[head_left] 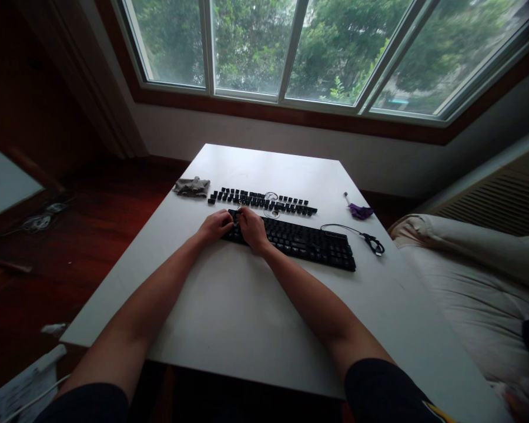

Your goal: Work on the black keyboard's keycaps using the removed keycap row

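Note:
A black keyboard point(306, 239) lies at a slant across the middle of the white table point(229, 317). My left hand point(216, 227) is closed on the keyboard's left end, its fingers bent over the edge. Beside it, my right hand point(252, 228) is above the left part of the keys, thumb and fingers pinched together. Whatever the pinch holds is too small to make out. Behind the keyboard, several loose black keycaps point(258, 201) are laid out in rows. Two thin, pale ring shapes show among and below these rows.
A crumpled grey cloth point(193, 187) lies at the table's left edge. On the right are a brush-like thing with purple bristles point(360, 211) and the keyboard's bundled cable point(372, 242). A pale cushioned seat point(462, 288) stands right of the table; windows point(251, 47) are beyond.

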Demonstrator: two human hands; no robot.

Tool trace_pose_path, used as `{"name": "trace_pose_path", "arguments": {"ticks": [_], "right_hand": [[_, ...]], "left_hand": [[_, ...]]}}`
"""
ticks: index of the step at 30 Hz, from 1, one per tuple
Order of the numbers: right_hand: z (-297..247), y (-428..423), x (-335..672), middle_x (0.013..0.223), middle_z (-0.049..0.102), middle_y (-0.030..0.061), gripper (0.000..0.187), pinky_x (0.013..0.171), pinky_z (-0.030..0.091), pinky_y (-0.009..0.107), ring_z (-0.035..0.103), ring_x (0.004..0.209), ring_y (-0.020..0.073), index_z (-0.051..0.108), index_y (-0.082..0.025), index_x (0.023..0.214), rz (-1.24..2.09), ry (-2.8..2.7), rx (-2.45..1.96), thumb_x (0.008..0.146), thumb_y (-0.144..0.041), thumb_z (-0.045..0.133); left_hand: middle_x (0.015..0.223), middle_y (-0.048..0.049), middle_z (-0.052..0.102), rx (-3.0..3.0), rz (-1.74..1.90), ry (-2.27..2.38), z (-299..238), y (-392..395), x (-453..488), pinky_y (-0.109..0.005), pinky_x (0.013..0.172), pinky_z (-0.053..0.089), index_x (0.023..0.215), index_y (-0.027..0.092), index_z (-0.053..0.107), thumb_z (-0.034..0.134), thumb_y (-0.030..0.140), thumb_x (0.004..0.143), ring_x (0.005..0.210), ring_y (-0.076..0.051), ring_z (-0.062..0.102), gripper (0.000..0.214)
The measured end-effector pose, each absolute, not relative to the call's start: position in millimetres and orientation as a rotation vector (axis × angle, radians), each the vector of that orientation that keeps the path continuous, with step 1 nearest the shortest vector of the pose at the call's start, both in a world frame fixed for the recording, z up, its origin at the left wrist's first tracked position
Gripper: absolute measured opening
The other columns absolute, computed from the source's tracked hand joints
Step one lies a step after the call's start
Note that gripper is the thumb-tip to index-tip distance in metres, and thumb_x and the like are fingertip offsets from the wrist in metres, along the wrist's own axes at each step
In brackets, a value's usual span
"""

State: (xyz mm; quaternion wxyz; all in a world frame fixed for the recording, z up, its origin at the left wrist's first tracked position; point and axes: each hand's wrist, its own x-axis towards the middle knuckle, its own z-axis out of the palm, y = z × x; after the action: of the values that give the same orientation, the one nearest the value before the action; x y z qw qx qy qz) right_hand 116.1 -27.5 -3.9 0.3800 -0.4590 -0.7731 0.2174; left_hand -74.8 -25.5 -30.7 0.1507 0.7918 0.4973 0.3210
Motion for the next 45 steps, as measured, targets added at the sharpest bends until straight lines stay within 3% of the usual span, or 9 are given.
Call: {"name": "trace_pose_path", "arguments": {"ticks": [20,36,45], "right_hand": [[-3.8,-36.6,111.5,0.102,0.067,0.0075,0.019,0.078,0.041,0.029,0.061,0.09,0.0225,0.06,-0.022,0.102,0.433,-2.027,-1.157,0.097,-0.032,0.045],[-4.6,-27.5,112.1,0.092,0.067,0.0045,0.017,0.074,0.041,0.029,0.06,0.082,0.0207,0.061,-0.023,0.1,0.45,-2.051,-1.05,0.096,-0.032,0.048],[-0.9,-18.4,114.7,0.086,0.069,0.0026,0.017,0.073,0.044,0.028,0.062,0.079,0.0198,0.061,-0.023,0.102,0.601,-2.075,-1.051,0.095,-0.031,0.048]], "left_hand": [[0.094,-0.0047,0.067,2.117,0.999,1.28,-34.4,-22.6,-80.4,-0.03,0.08,0.049,0.088,0.02,0.072,0.058,0.04,0.092,0.084,-0.018,0.061,0.026],[0.086,-0.0022,0.064,2.099,1.031,1.295,-37.0,-23.1,-84.3,-0.029,0.07,0.045,0.089,0.019,0.069,0.06,0.039,0.09,0.075,-0.016,0.057,0.022],[0.098,-0.0053,0.067,2.066,1.092,1.276,-36.9,-23.3,-85.4,-0.03,0.076,0.048,0.086,0.018,0.07,0.06,0.037,0.088,0.082,-0.017,0.061,0.021]]}}
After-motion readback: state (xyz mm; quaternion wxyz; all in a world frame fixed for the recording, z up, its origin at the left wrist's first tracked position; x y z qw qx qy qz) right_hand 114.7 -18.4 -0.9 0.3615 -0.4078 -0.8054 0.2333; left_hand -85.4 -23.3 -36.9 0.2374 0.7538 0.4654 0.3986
